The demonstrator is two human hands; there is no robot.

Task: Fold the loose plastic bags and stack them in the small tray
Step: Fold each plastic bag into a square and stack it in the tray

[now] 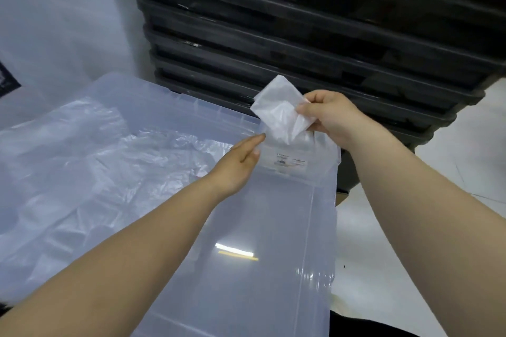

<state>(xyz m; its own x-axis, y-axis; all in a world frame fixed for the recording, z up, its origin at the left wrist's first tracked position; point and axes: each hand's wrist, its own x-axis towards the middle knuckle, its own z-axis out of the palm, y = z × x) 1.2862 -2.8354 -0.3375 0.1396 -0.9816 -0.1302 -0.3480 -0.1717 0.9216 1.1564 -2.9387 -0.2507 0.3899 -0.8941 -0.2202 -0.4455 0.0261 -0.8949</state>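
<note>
My right hand point(328, 117) pinches a folded clear plastic bag point(279, 109) and holds it in the air just above the small clear tray point(325, 169). The tray stands at the far right corner of a large translucent bin lid point(260, 254) and bears a small label. My left hand point(238, 164) reaches out with straight fingers, its fingertips beside the tray's left wall and just below the bag. A heap of loose, crumpled clear plastic bags point(90, 161) lies spread over the left part of the lid.
A tall stack of black plastic crates point(301, 35) stands right behind the tray. White floor point(410, 241) shows to the right of the bin. A white wall point(54, 22) rises at the left rear.
</note>
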